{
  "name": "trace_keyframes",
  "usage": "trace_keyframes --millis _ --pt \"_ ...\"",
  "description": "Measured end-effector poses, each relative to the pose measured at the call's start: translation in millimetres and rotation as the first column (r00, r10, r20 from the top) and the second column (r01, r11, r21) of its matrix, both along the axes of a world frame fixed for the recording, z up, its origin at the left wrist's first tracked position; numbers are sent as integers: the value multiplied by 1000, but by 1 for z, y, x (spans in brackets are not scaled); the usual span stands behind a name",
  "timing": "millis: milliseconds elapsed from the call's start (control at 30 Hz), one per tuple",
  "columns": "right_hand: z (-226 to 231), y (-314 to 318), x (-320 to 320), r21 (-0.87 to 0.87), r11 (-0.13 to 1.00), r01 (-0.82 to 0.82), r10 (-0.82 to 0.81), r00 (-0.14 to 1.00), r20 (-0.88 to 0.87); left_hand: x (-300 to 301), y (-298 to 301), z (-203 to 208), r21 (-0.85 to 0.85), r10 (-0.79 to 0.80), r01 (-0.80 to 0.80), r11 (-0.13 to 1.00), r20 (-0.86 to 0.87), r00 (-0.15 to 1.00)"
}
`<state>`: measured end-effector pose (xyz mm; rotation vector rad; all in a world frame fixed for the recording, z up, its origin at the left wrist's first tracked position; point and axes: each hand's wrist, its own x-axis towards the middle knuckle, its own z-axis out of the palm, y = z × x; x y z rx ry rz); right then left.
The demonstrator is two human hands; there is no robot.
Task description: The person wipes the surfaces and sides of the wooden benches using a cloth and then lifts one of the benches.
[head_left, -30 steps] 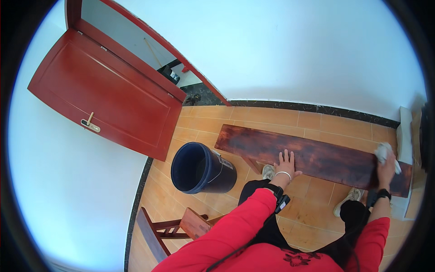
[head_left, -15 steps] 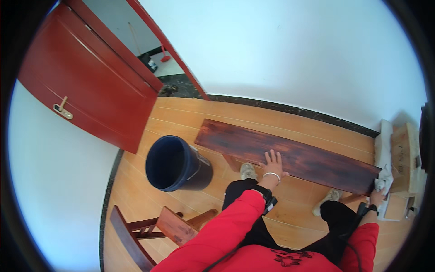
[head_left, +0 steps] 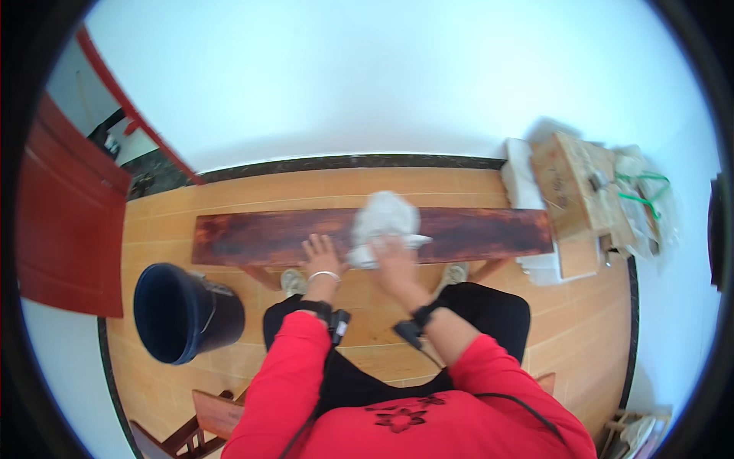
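Bright wall (head_left: 367, 84), fisheye distortion, black vignetting; blurred cloth (head_left: 384, 218)

Prob. home rm: door (head_left: 73, 222), tiled flr (head_left: 577, 325)

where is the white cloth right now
In the head view, the white cloth lies near the middle of the dark wooden bench, at the right hand's fingers and to the right of the left hand.
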<state>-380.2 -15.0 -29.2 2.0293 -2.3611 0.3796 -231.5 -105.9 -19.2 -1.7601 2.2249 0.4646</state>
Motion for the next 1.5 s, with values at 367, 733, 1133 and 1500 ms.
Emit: trace_keyframes --millis 367,733,1133,1500 --pt "26 -42 -103 17 996 90 -91 991 95 13 5 5 -30 3 -3 1000 -27 1000" --pt "13 85 -375 175 524 834 -832 545 -105 9 6 14 -17 14 -13 1000 16 1000" --pt "-19 151 -374 199 255 946 -965 235 119 1 8 9 -24 -5 5 1000 1 1000" --pt "-120 170 -350 252 673 695 -718 532 449 -22 1 19 47 -44 45 998 -38 998"
